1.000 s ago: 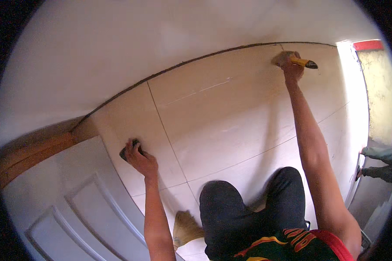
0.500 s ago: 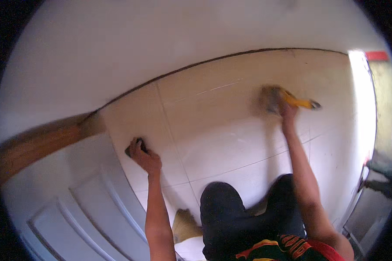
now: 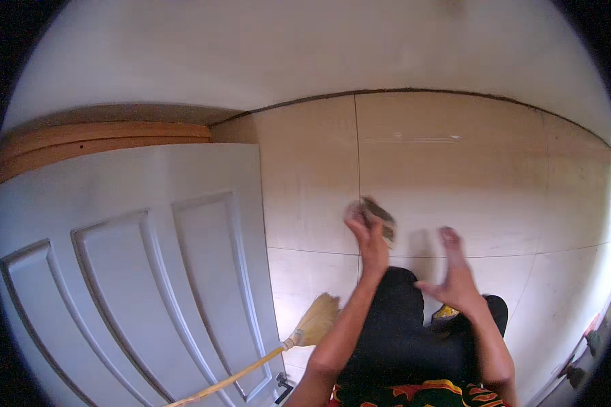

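My left hand (image 3: 368, 237) grips a small, flat, dark greenish-grey block (image 3: 380, 218) with a paler edge, blurred by motion; its exact kind cannot be made out. It is held above the beige tiled floor (image 3: 448, 176), in front of my left knee. To the right, my right hand (image 3: 455, 271) hovers near my knees with thumb and fingers spread and nothing in it. Between my legs, a yellow patterned thing (image 3: 445, 313) shows in part, most of it hidden by my dark trousers.
A grey panelled door (image 3: 149, 230) fills the left side, its edge close to my left arm. By it lies a straw broom (image 3: 316, 320) with a long handle. A white wall (image 3: 305, 47) borders the floor at the far side, beside a wooden door frame (image 3: 115, 136).
My right hand has let go of the yellow-handled tool and drawn back toward my knees. My left hand, still gripping the block, is now closer to it. The view has swung left toward the door.
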`<state>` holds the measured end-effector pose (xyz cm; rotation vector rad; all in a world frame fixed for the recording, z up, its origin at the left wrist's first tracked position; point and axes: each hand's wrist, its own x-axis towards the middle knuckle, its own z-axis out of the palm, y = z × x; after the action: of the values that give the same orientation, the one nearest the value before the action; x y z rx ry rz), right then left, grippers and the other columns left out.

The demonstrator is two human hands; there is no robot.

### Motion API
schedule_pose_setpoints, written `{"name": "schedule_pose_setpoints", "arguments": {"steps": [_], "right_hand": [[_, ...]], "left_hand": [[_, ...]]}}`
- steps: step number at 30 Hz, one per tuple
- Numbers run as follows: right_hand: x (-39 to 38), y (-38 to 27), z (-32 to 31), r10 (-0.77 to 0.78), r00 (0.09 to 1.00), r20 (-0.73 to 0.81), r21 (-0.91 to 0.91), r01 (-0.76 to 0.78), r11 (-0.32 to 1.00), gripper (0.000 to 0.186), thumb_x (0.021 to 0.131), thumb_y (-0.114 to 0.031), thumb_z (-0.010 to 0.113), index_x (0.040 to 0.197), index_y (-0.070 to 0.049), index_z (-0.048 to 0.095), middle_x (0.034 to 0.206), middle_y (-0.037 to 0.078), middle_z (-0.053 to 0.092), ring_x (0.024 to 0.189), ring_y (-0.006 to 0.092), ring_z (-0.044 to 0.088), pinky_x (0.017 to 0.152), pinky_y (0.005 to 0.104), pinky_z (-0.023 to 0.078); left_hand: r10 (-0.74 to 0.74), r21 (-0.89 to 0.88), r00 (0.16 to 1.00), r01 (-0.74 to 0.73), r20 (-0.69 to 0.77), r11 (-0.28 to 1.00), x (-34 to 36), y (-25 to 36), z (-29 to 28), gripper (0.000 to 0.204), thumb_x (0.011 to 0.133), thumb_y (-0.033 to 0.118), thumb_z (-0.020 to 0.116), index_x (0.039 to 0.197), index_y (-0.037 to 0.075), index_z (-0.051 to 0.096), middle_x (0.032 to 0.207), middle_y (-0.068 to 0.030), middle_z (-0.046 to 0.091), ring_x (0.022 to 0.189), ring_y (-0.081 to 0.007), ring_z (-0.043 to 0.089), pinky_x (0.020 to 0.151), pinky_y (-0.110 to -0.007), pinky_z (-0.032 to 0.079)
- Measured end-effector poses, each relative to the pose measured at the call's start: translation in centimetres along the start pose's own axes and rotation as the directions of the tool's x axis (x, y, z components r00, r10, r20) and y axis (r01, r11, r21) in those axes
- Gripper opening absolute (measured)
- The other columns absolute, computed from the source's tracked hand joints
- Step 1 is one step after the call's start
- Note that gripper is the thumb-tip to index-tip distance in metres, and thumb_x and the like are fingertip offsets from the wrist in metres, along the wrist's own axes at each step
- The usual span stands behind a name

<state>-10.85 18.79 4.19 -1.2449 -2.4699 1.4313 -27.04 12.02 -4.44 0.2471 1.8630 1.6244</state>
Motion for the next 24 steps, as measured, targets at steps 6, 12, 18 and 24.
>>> {"name": "schedule_pose_setpoints", "arguments": {"steps": [6,12,18,24], "right_hand": [[9.0,-2.2,2.7,-0.131,0.989,0.068,-0.267,0.144,0.953,0.064,0.068,-0.009,0.058,0.127,-0.005,0.035,0.113,0.017,0.048,0.096,0.0338,0.051,0.078,0.0417,0.047],[21.0,4.5,2.7,-0.376,0.883,-0.28,-0.724,0.063,0.687,0.038,0.072,-0.008,0.053,0.109,-0.002,0.051,0.103,0.013,0.052,0.087,0.0284,0.052,0.073,0.0393,0.045],[26.0,3.9,4.3,-0.407,0.884,-0.229,-0.75,0.106,0.653,0.037,0.074,-0.014,0.053,0.109,-0.002,0.051,0.109,0.012,0.049,0.1,0.0273,0.045,0.082,0.0425,0.036],[28.3,3.4,5.8,-0.481,0.823,-0.302,-0.765,0.092,0.638,0.033,0.073,-0.017,0.054,0.104,-0.004,0.054,0.107,0.01,0.048,0.098,0.0247,0.045,0.078,0.042,0.037]], "left_hand": [[-0.199,-0.266,0.894,0.322,0.402,0.909,3.4,-4.4,-1.2,0.064,0.092,0.051,0.022,0.136,0.005,0.018,0.139,-0.0149,0.024,0.127,-0.0242,0.025,0.105,-0.037,0.019],[0.54,0.993,0.841,-0.093,0.04,0.072,14.1,-5.5,-12.6,0.058,0.084,0.036,0.045,0.126,-0.002,0.035,0.134,-0.0242,0.029,0.127,-0.0358,0.024,0.102,-0.053,0.015],[0.532,0.989,0.847,-0.086,0.007,0.124,13.9,-4.9,-12.1,0.051,0.083,0.033,0.051,0.124,0.004,0.041,0.134,-0.0213,0.032,0.127,-0.034,0.027,0.1,-0.051,0.02],[0.563,0.994,0.826,-0.084,0.03,0.069,13.9,-5.2,-12.0,0.047,0.083,0.032,0.051,0.121,0.003,0.043,0.132,-0.0217,0.034,0.126,-0.0341,0.028,0.099,-0.05,0.021]]}}
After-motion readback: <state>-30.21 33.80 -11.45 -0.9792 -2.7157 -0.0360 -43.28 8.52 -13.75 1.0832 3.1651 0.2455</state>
